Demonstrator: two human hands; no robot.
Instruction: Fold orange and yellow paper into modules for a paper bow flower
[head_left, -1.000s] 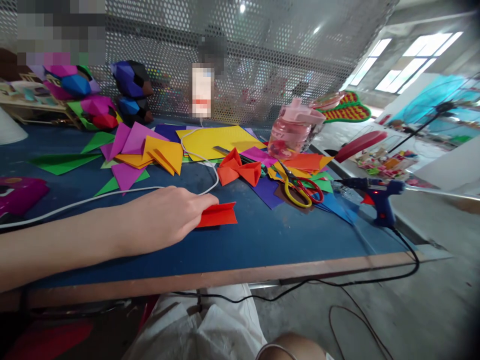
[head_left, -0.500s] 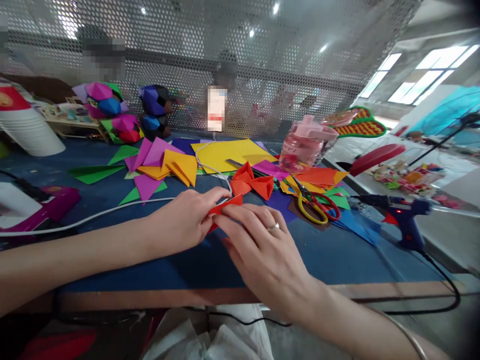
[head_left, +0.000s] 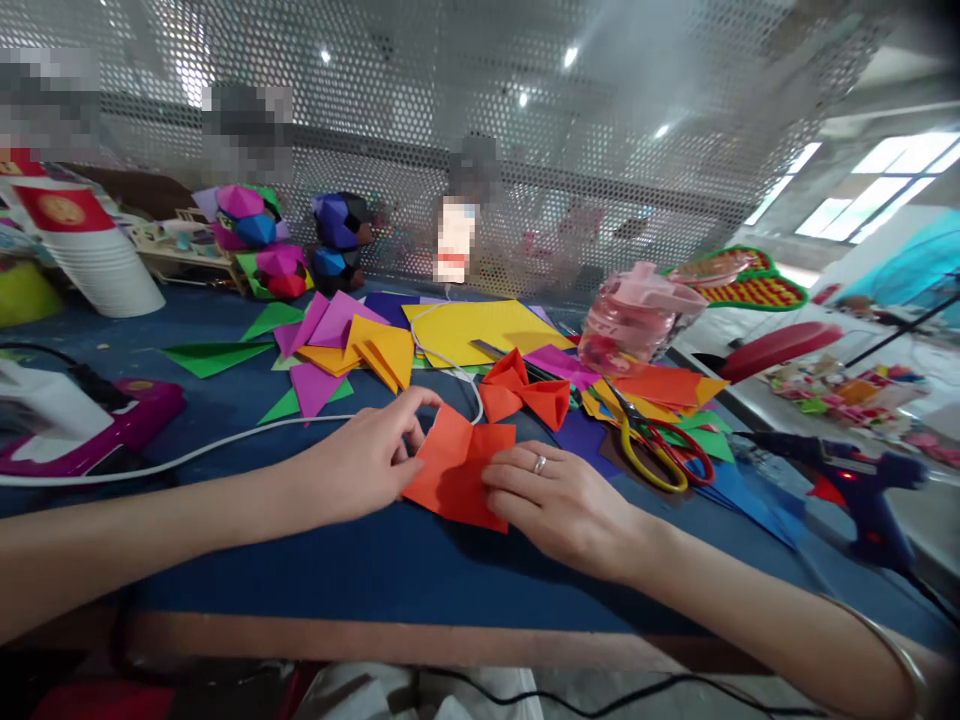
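Note:
A square of orange-red paper [head_left: 457,465] with a fold crease lies opened out on the blue table, near its front. My left hand [head_left: 375,450] is at the paper's left edge, index finger and thumb apart and curved, the thumb side touching the edge. At the right edge, my right hand [head_left: 555,500], wearing a ring, has its fingers together and curled over the paper; its thumb is hidden. Just behind are folded orange-red paper pieces [head_left: 525,392]. Scissors with yellow and red handles [head_left: 652,450] lie to the right of them.
Folded yellow-orange paper [head_left: 382,350], flat yellow sheets [head_left: 487,330] and a white cable [head_left: 247,430] lie across the table. A pink bottle [head_left: 626,320] stands behind. A glue gun [head_left: 847,480] is at right, a purple power strip [head_left: 150,405] at left, paper cups [head_left: 105,260] back left.
The orange-red paper, folded small between both hands before, is now spread open on the table. My hands have moved apart to its two sides. The view has shifted slightly.

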